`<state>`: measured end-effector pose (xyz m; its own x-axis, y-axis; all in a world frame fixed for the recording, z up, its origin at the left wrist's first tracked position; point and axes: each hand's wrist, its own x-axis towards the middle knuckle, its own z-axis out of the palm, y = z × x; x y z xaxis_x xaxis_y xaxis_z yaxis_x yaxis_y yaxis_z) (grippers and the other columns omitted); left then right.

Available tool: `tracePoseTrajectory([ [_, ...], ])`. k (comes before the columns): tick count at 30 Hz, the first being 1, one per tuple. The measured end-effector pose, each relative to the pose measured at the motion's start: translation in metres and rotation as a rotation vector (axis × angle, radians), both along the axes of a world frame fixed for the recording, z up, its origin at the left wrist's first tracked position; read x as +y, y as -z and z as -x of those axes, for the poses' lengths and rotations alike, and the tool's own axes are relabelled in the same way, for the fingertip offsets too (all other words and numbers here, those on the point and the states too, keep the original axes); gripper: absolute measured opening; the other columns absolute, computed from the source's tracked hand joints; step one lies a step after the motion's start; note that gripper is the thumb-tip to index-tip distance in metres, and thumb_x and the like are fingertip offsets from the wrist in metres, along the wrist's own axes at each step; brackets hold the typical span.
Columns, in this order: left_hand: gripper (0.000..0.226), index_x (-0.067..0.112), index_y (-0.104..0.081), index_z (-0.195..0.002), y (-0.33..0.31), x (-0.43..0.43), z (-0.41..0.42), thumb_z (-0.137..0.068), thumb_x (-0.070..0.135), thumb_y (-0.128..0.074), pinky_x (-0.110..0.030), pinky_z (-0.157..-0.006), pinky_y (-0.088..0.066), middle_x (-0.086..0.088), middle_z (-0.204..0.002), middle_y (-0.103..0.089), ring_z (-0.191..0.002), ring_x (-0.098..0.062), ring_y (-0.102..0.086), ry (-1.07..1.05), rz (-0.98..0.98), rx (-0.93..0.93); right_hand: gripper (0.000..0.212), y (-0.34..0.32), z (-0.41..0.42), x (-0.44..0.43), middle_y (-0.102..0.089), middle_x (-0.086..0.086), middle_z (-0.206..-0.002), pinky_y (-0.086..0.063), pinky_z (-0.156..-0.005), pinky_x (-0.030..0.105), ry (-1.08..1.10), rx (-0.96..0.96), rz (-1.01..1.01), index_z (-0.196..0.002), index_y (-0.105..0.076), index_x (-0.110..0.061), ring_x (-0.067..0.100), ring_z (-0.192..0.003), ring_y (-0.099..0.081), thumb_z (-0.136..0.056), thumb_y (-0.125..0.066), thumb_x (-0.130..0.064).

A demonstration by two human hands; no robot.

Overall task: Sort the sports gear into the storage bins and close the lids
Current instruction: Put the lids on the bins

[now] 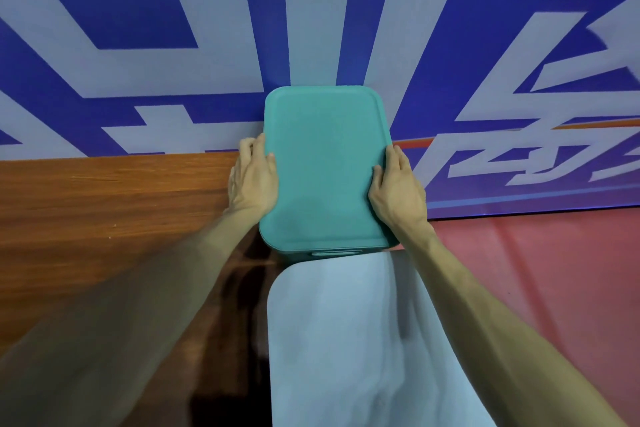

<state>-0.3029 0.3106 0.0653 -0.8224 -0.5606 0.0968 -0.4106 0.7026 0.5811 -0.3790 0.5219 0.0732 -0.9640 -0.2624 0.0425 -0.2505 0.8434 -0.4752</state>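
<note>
Pale bluish-white and smooth, a rounded shape (339,340) lies closest to the person, between the two bare forearms. From where I stand I cannot tell whether it is cloth or plastic.

Just beyond it sits the teal storage bin (311,255). Only a dark strip of its near end wall shows, with a handle slot (329,252) cut into it. Its lid (325,166) sits on top, a matte plastic rectangle with soft rounded corners and a low raised rim running all the way round. The long axis of the bin runs straight away from the person, so one short end faces them and the other points at the far backdrop.

The left hand (254,180) clasps the lid's left long edge. Its thumb lies over the rim and its fingers curl down the side. The right hand (398,184) mirrors it on the right long edge, thumb resting on top and fingers wrapped over the rim. Both hands hold about halfway along the lid.

To the left of the bin the floor (104,218) is orange-brown wood grain with a slight sheen. To the right lies a red mat (536,270), smooth with a faint crease. Farthest off, a printed sheet (207,73) spreads out behind the bin, with broad deep-blue strokes on pale grey and a thin orange stripe on its right side.
</note>
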Motion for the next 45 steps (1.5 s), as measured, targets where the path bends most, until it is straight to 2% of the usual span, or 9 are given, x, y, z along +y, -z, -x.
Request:
tracePoseTrajectory([
  [5,0.04,0.024,-0.03,-0.141,-0.005,0.002,-0.003,-0.1,0.022,-0.026,-0.043,-0.082,-0.046,-0.006,-0.121,-0.039,-0.09,-0.028,-0.055,0.045,-0.113,-0.036,0.037,-0.003,-0.004,0.005,-0.045,0.004,-0.137,-0.046,-0.085,0.046,0.004,0.026,0.065,-0.131,-0.042,-0.011,0.031,-0.113,-0.051,-0.096,-0.036,-0.023],
  [9,0.045,0.031,-0.027,-0.143,-0.006,-0.003,-0.009,-0.099,0.021,-0.027,-0.038,-0.092,-0.042,-0.003,-0.124,-0.04,-0.103,-0.022,-0.051,0.084,-0.276,-0.047,0.038,-0.013,-0.004,0.009,-0.043,0.005,-0.139,-0.042,-0.087,0.044,-0.024,-0.016,0.067,-0.134,-0.039,-0.013,0.03,-0.117,-0.049,-0.097,-0.035,-0.021],
  [15,0.049,0.026,-0.028,-0.144,-0.017,0.0,-0.016,-0.097,0.012,-0.031,-0.028,-0.086,-0.033,-0.004,-0.129,-0.039,-0.107,-0.014,-0.044,0.112,-0.314,-0.088,0.045,-0.016,-0.002,0.011,-0.043,0.011,-0.141,-0.04,-0.095,0.045,-0.049,-0.047,0.112,-0.143,-0.031,-0.014,0.032,-0.123,-0.046,-0.1,-0.035,-0.021],
  [18,0.052,0.028,-0.018,-0.149,-0.012,0.007,-0.02,-0.099,0.015,-0.028,-0.03,-0.088,-0.035,-0.003,-0.136,-0.033,-0.105,-0.017,-0.046,0.118,-0.309,-0.088,0.045,-0.006,-0.002,0.015,-0.042,0.012,-0.142,-0.038,-0.102,0.041,-0.09,-0.033,0.16,-0.145,-0.03,-0.013,0.03,-0.127,-0.043,-0.101,-0.032,-0.02],
  [23,0.055,0.02,-0.002,-0.152,0.0,0.015,-0.023,-0.101,0.024,-0.024,-0.049,-0.089,-0.044,-0.003,-0.142,-0.027,-0.103,-0.032,-0.052,0.088,-0.175,-0.122,0.049,0.007,0.003,0.015,-0.025,0.005,-0.156,-0.029,-0.113,0.038,-0.089,-0.043,0.12,-0.15,-0.022,-0.014,0.021,-0.142,-0.026,-0.102,-0.027,-0.021],
  [28,0.054,0.017,-0.004,-0.151,-0.004,0.017,-0.023,-0.101,0.023,-0.024,-0.05,-0.083,-0.046,-0.006,-0.141,-0.029,-0.1,-0.034,-0.053,0.072,-0.097,-0.139,0.05,0.003,0.0,0.011,-0.019,-0.007,-0.158,-0.039,-0.102,0.044,-0.003,-0.095,0.055,-0.15,-0.021,-0.025,0.02,-0.139,-0.034,-0.1,-0.025,-0.021],
  [32,0.054,0.017,-0.004,-0.151,-0.005,0.018,-0.026,-0.101,0.024,-0.024,-0.052,-0.084,-0.045,-0.007,-0.14,-0.029,-0.099,-0.034,-0.053,0.09,-0.095,-0.131,0.045,-0.001,-0.001,0.012,-0.035,-0.009,-0.152,-0.043,-0.089,0.047,0.047,-0.076,0.033,-0.142,-0.03,-0.032,0.029,-0.124,-0.05,-0.098,-0.026,-0.021],
  [41,0.052,0.019,-0.011,-0.149,-0.014,0.011,-0.022,-0.1,0.024,-0.026,-0.05,-0.095,-0.042,-0.004,-0.146,-0.023,-0.111,-0.03,-0.05,0.119,-0.1,-0.164,0.049,-0.005,-0.003,0.013,-0.02,-0.003,-0.158,-0.04,-0.095,0.052,0.008,-0.095,-0.05,-0.149,-0.019,-0.026,0.031,-0.132,-0.04,-0.101,-0.023,-0.025],
  [45,0.051,0.017,-0.015,-0.149,-0.021,0.009,-0.022,-0.1,0.02,-0.028,-0.045,-0.092,-0.044,-0.005,-0.142,-0.024,-0.107,-0.028,-0.05,0.162,-0.126,-0.143,0.05,-0.009,-0.006,0.013,-0.034,0.005,-0.149,-0.045,-0.089,0.053,0.014,-0.1,-0.001,-0.149,-0.019,-0.026,0.032,-0.125,-0.044,-0.1,-0.025,-0.025],
])
